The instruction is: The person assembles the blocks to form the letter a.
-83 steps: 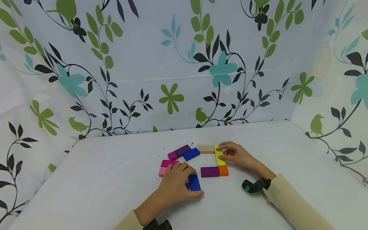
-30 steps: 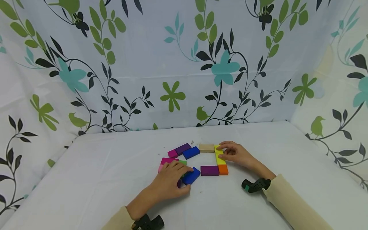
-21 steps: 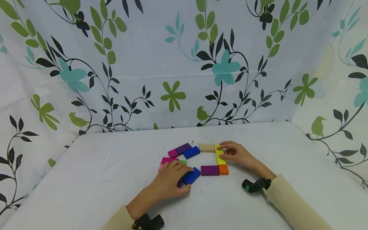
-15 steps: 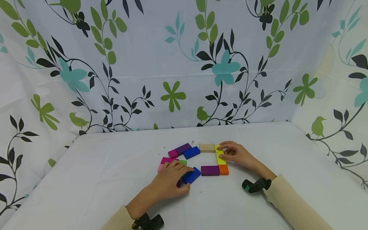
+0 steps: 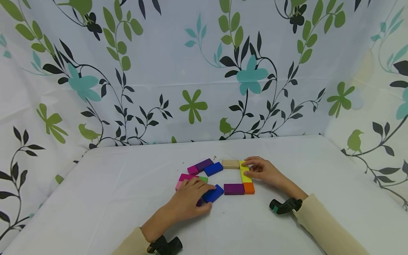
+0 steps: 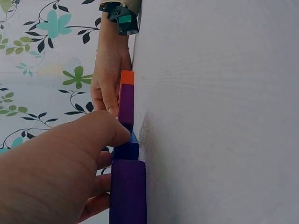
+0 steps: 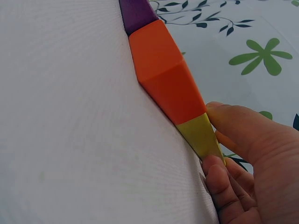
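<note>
My left hand (image 5: 186, 198) holds a blue block (image 5: 216, 193) between thumb and fingers, and the block lies slantwise on the white cloth. A purple block (image 6: 128, 191) sits beside it, mostly covered by the hand in the head view. One corner of the blue block comes close to the end of another purple block (image 5: 234, 189). At the right side of the block outline, my right hand (image 5: 262, 171) holds a yellow block (image 5: 244, 178) with thumb and fingers. An orange block (image 5: 249, 188) adjoins the yellow one's near end.
A tan block (image 5: 230, 164) forms the far side. Leftward lie another blue block (image 5: 213, 169), a dark purple block (image 5: 204, 164) and a small magenta block (image 5: 192, 170). Magenta (image 5: 188, 177), pink (image 5: 178, 185) and green (image 5: 204, 179) blocks border my left hand. A patterned curtain (image 5: 143, 71) hangs behind.
Since the oldest frame my left hand has shifted left and turned the blue block from nearly upright in view to slanted, uncovering the green block. My right hand has stayed on the yellow block.
</note>
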`<state>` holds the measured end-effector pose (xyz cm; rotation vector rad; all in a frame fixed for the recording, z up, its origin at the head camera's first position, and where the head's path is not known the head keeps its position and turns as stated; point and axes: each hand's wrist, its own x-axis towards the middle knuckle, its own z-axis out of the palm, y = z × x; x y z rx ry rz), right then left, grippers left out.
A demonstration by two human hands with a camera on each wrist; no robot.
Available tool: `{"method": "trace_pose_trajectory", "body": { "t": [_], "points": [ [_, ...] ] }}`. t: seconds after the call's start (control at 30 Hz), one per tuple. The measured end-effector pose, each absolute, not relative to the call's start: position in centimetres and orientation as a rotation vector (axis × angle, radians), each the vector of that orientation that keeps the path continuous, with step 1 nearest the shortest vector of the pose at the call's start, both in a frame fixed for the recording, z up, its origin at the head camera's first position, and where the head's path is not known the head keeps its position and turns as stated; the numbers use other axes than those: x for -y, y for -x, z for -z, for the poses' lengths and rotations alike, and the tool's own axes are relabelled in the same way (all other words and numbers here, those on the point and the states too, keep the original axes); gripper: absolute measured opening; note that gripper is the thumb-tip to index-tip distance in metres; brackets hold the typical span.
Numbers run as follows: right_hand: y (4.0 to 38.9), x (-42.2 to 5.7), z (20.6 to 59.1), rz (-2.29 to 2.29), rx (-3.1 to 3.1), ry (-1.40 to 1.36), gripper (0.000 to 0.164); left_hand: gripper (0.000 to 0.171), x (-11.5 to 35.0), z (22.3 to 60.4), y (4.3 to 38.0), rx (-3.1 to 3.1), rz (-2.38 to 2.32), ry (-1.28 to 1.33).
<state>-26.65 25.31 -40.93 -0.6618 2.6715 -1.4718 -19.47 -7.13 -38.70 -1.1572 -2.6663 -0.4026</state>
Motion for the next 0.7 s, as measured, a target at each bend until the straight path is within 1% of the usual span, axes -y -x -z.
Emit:
{"method": "trace_pose_trajectory", "body": {
  "t": [0.27, 0.53, 0.7],
  "points": [
    [26.63, -25.33, 41.13, 1.492, -2.663, 0.675, 0.033, 0.046, 7.17, 38.56, 19.51, 2.707, 0.415, 1.152],
    [26.63, -25.28, 41.12, 1.477, -2.674, 0.681, 0.032, 0.039, 7.31, 38.43, 19.55, 2.697, 0.409, 1.17],
    [26.55, -25.29, 40.94, 1.468, -2.678, 0.681, 0.033, 0.039, 7.31, 38.36, 19.57, 2.686, 0.414, 1.18]
  ]
}}
